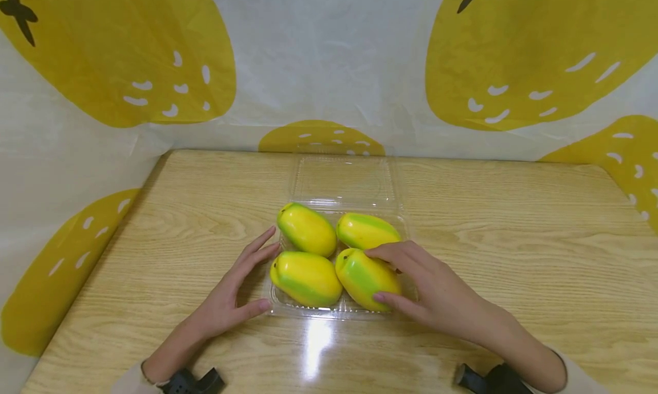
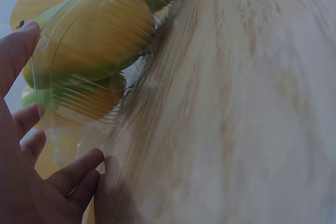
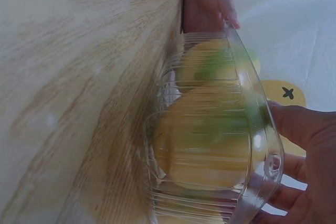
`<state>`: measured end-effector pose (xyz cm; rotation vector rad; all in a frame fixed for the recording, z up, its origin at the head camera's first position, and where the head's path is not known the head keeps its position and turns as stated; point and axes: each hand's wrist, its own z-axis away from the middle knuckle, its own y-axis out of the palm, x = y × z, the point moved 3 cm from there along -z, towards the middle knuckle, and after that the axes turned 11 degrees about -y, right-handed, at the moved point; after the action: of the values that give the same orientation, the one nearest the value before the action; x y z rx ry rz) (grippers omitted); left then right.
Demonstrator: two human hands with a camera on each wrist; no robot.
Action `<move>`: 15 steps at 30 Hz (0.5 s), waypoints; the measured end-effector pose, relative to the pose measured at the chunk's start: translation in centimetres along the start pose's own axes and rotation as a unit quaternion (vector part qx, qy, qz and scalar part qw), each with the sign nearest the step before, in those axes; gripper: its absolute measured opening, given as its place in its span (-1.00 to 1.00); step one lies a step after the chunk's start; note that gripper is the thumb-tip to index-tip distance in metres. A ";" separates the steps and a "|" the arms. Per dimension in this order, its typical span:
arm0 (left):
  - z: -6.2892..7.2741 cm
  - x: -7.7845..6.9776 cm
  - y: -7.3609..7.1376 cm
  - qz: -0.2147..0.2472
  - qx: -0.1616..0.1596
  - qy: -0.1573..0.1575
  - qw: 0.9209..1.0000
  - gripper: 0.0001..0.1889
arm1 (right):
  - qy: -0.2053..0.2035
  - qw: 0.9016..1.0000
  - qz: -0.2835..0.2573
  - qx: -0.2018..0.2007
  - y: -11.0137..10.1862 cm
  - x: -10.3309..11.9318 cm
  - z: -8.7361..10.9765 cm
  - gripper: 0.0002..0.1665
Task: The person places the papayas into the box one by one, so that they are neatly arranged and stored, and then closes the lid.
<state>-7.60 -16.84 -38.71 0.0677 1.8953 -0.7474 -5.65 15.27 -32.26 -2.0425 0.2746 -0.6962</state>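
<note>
A clear plastic clamshell box (image 1: 329, 314) lies on the table, loaded with several yellow-green mangoes in two rows. My right hand (image 1: 447, 288) holds the front right mango (image 1: 366, 280), thumb at its near side and fingers over its far side. At the box's left side, my left hand (image 1: 226, 297) is spread, thumb tip at the front left corner and fingertips along the left rim. Close to it sit the front left mango (image 1: 307, 278) and the back left mango (image 1: 307, 229). The back right mango (image 1: 367, 230) is partly behind my right fingers. Through the box wall, the right wrist view shows a mango (image 3: 205, 140).
The box's clear lid (image 1: 344, 180) lies folded back towards the far edge of the wood-grain table (image 1: 514, 228). Behind and at the left hangs a white cloth (image 1: 329, 51) with large yellow fruit prints. Black wrist devices (image 1: 190, 381) show at both wrists.
</note>
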 end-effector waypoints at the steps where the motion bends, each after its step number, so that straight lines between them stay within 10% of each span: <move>1: 0.0 0.0 0.0 0.000 0.000 -0.001 1.000 -0.22 | 0.001 1.000 0.002 0.001 0.0 0.0 0.0 -0.32; 15: 0.1 0.0 0.0 -0.002 -0.001 -0.004 1.000 -0.21 | -0.006 1.000 0.014 0.009 0.0 0.0 0.1 -0.31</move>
<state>-7.56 -16.90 -38.70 0.0591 1.8901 -0.7481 -5.57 15.35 -32.36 -2.0214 0.2886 -0.6659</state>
